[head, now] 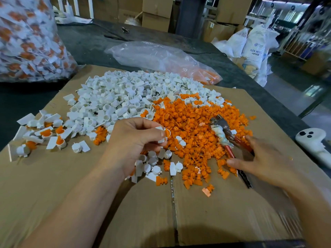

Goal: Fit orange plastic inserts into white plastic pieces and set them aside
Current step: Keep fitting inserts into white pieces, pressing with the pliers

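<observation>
Two hands: L hand (136, 138) and R hand (265, 158) are seen over a flat cardboard sheet (71, 185) laid on a dark table (93, 43).
L grip: fingers are curled; a white piece (162, 138) w/ an orange insert (168, 132) at its mouth is pinched btwn thumb and fingertips, just above where the two heaps meet.
R grip: fingers are straight and spread, nothing is clasped. Thumb and forefinger lie either side of the red handles of the pliers (223, 133). Contact can't be told, as the hand is blurred.
Big clear bag (26, 42), far left: packed full w/ joined white-and-orange pieces.
Flat clear bag (157, 56), back centre: mostly slack; a small lot of orange inserts is seen in its right end.
White sacks (256, 43), back right: at least 2, contents hidden.
Boxes (157, 11): cardboard, stacked behind the table, shut.
Counts: 2 clear bags, 1 pliers, 1 white controller (311, 140) w/ 3 dark buttons at the sheet's right edge, approx 5 finished pieces (50, 133) set at the sheet's left.
White heap (116, 97): too many to count, back left of sheet.
Orange heap (193, 126): too many to count, right of the white one and touching it; the pliers lie on it.
Writing: "ABS RESI…" can be read on one sack, the rest is cut off.
</observation>
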{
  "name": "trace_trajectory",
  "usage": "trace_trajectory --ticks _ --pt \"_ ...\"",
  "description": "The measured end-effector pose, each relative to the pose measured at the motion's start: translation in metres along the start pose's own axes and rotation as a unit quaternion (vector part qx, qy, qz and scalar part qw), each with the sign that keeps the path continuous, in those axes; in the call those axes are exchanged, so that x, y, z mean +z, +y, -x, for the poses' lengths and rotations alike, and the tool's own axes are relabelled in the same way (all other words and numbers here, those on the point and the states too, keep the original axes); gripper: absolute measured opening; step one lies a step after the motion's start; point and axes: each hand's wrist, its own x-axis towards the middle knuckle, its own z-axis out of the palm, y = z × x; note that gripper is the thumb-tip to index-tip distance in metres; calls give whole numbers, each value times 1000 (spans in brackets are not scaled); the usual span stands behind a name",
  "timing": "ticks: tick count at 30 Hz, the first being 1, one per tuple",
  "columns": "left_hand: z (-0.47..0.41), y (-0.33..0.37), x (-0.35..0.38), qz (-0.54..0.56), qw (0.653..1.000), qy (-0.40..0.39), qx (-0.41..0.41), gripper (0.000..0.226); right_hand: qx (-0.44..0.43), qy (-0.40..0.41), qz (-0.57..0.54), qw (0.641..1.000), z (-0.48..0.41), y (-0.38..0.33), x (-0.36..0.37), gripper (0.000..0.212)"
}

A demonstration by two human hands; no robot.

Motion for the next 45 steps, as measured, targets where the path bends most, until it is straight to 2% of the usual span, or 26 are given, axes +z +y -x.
trace_trajectory --ticks 7,11,16,18,22,27,31,34,36,40,45 --pt "0 0 -3 8 1000 9 -3 32 -6 8 40 999 -14 1 0 126" --pt "-1 0 -4 14 1000 9 -4 27 6 1 30 1000 -16 -7 -9 85" --pt "-1 -1 -4 16 1000 6 0 29 39 80 41 995 -16 -13 -17 51" --pt "-1 -1 -4 16 1000 8 1 31 34 73 61 995 -17 -16 -23 40" --pt "-1 0 -4 21 1000 11 -1 30 17 32 109 993 -21 -19 -29 37" --pt "-1 -1 -5 30 999 15 -1 19 20 19 129 991 -19 -17 -30 21" --pt "-1 -1 -4 44 999 11 4 18 11 104 34 994 -3 -15 -32 23" --pt "-1 -2 -3 49 999 8 20 19 -57 195 -24 979 9 -19 -30 23" --pt "-1 -3 -2 48 998 7 40 21 -109 228 -35 967 17 -29 -29 28" --pt "1 -4 -1 74 995 6 72 7 -149 195 -45 968 33 -55 -22 28" --pt "1 -6 0 85 991 19 100 6 -192 130 -66 970 36 -74 -3 15"
